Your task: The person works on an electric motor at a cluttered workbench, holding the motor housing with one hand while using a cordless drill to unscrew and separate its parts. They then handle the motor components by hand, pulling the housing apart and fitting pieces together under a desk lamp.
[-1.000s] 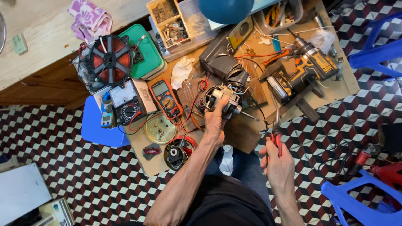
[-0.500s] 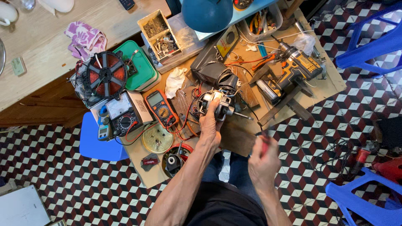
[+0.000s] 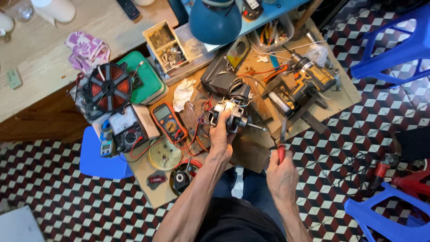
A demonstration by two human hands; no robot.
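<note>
Two hands at work over a crowded low board (image 3: 313,105). Left hand (image 3: 221,134) closed around a small electric motor (image 3: 228,115), holding it up just above the board's middle, shaft pointing right toward the other hand. Right hand (image 3: 281,175) clenched on the red handle of a slim tool (image 3: 282,136), probably a screwdriver, tip raised and aimed up near the shaft end, apart from it. Beside the motor on the left, an orange meter (image 3: 167,122) with red leads; farther left, a coil of copper wire (image 3: 109,87) on a black frame. To the right, a yellow and black drill (image 3: 309,78). Looks like the stage of bringing tool to motor, not yet touching. Calls next for steadying the motor and lining the tip up squarely before any pressing or turning.
</note>
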